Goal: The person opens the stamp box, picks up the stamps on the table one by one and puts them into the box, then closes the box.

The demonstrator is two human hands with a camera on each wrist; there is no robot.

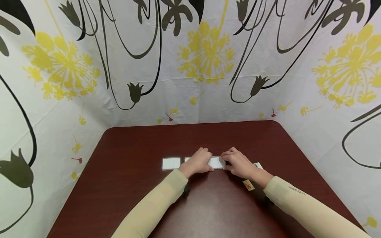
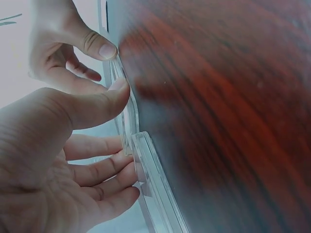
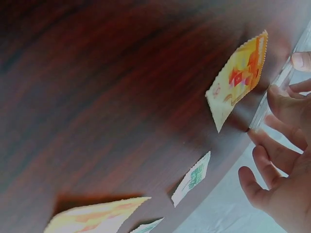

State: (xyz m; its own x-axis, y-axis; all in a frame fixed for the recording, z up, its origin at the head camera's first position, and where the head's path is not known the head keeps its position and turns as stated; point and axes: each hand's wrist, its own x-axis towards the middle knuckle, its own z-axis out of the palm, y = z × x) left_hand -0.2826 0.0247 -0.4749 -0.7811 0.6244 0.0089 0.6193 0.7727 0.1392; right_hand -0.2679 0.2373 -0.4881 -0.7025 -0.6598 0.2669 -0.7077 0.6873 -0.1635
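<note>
Both hands are on a flat, clear plastic case [image 1: 216, 162] with a white inside, low over the tabletop. At its left end my left hand [image 1: 197, 163] pinches it, thumb [image 2: 114, 99] on the near edge and fingers at the far side. The right end is pinched by my right hand [image 1: 238, 164], also with thumb and fingers. A second clear case [image 2: 159, 187] adjoins on the left, mostly covered by the left hand in the head view. Further left lies a third case [image 1: 171, 163].
A yellow-orange postage stamp [image 1: 248, 185] lies below the right wrist. Beyond that wrist, partly hidden, is a green-and-white stamp [image 3: 192, 179]. Another orange stamp [image 3: 95, 216] shows low in the right wrist view. The dark red table [image 1: 134, 142] meets a patterned cloth [image 1: 205, 99] at the back.
</note>
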